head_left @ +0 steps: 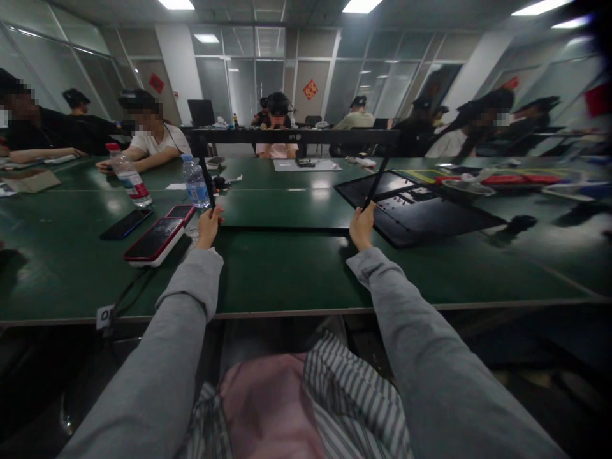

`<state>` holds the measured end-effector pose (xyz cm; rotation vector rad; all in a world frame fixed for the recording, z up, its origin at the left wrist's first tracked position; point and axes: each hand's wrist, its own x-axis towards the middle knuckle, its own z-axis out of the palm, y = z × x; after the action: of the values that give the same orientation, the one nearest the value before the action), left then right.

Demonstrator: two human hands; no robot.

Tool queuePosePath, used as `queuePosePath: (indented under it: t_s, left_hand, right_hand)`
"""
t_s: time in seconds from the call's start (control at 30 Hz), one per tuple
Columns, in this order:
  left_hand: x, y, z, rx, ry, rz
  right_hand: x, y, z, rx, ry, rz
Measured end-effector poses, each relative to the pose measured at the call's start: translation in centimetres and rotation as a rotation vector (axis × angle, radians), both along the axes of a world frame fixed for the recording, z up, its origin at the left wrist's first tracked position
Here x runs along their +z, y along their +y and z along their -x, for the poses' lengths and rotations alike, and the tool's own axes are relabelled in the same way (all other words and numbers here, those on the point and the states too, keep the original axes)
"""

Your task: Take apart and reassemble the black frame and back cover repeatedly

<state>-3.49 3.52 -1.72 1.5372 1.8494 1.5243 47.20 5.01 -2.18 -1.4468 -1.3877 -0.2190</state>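
Note:
A thin black rectangular frame stands upright over the green table, with its thicker bar at the top and the tabletop visible through its opening. Its left side is gripped by my left hand, fingers wrapped round the bar near the lower corner. My right hand holds the opposite side at about the same height. To the right, a flat black panel lies on the table, close beside my right hand.
Left of my arms are a red-edged device, a dark phone and two bottles. A white board lies farther back. Several people sit around the table; red items are at the right.

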Motion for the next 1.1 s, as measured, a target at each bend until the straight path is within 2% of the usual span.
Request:
queuePosePath:
  t_s: [0.1, 0.2, 0.3, 0.4, 0.63, 0.8, 1.0, 1.1]
  left_hand:
    - [0.0, -0.1, -0.1, 0.017, 0.018, 0.031]
    - [0.2, -0.6, -0.4, 0.042, 0.063, 0.064]
    - [0.6, -1.2, -0.6, 0.124, 0.184, 0.091]
    - [0.8, -1.9, -0.6, 0.186, 0.275, 0.149]
    - [1.0, -2.6, -0.9, 0.19, 0.47, 0.248]
    - [1.1, -2.8, -1.0, 0.185, 0.528, 0.323]
    - [1.1, -2.9, -1.1, 0.192, 0.569, 0.338]
    - [1.1, -2.8, -1.1, 0.195, 0.569, 0.349]
  right_hand:
    - [-0.7, 0.4, -0.3, -0.078, 0.041, 0.223]
    - [-1.1, 0.4, -0.2, -0.154, -0.044, 0.452]
    - [-1.4, 0.2, -0.1, -0.178, -0.158, 0.552]
    - [-1.5, 0.1, -0.1, -0.158, -0.21, 0.608]
    - [-1.1, -0.2, -0.7, -0.164, -0.164, 0.648]
    - [-0.8, -0.4, -0.6, -0.158, -0.174, 0.644]
    - [-0.6, -0.5, -0.5, -0.158, -0.188, 0.644]
    - [-0.3, -0.7, -0.5, -0.163, -0.27, 0.639]
